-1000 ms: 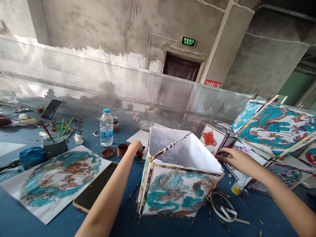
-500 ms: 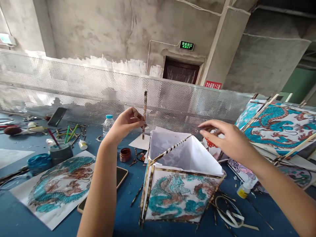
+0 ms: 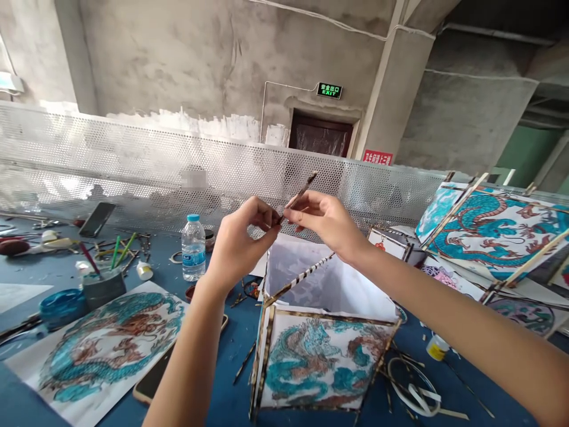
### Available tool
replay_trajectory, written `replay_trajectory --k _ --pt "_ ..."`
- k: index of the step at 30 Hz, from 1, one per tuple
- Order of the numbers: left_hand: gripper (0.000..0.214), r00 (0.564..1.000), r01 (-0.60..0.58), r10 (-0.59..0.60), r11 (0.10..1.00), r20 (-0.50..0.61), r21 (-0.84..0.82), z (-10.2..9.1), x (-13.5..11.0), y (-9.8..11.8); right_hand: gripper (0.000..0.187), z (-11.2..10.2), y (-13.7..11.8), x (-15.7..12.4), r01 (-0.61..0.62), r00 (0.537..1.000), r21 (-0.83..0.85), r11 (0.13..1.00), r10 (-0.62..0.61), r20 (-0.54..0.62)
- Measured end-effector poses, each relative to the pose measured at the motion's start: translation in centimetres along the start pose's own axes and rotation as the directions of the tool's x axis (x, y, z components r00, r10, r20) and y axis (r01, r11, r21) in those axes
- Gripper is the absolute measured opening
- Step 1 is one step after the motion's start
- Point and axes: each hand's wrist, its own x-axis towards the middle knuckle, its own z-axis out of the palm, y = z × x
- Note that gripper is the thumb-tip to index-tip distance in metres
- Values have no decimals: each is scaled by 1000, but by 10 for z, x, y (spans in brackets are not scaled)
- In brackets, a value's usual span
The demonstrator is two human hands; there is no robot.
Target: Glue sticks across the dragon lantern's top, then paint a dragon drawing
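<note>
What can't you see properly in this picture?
Head view:
Lower end of the striped stick: hidden between the left hand and right hand.
Most of the phone: covered by the left forearm.
Writing on the red sign: too small.
One patch of the mesh screen: blurred.

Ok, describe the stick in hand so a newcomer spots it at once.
On the blue table, find the open dragon-painted paper box. Just above it, the left hand and right hand pinch a thin striped stick. Only it is in the air, tilted up-right.

Stick (image 3: pixel 303 188) end hidden in left grip (image 3: pixel 241 242)
</note>
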Motion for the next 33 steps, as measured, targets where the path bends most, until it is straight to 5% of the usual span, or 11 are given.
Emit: replay_trajectory --k 3,11,17,20,24,29,33 --pt "11 1000 -27 28 994 -9 110 0 0 1 21 -2 0 1 24 1000 29 999 -25 9" --pt "16 1000 -8 7 999 3 47 -2 2 -1 19 -8 0 0 67 998 43 997 -67 8" --pt "13 997 82 -80 981 -13 175 -29 4 -22 18 -51 -23 20 61 996 -102 993 -67 -56" --pt "16 973 208 -226 949 48 238 -47 3 -45 22 -65 -25 27 -37 998 -254 966 49 42" --pt "25 818 340 -442 888 369 310 -55 0 -72 25 -50 -6 23 -25 956 -620 784 201 216" --pt "37 576 349 -442 894 688 282 -35 -3 -87 26 -14 17 15 48 906 -841 539 332 264" --pt "43 468 444 -402 877 787 185 -17 -5 -93 24 -1 22 20 120 857 -877 465 397 328"
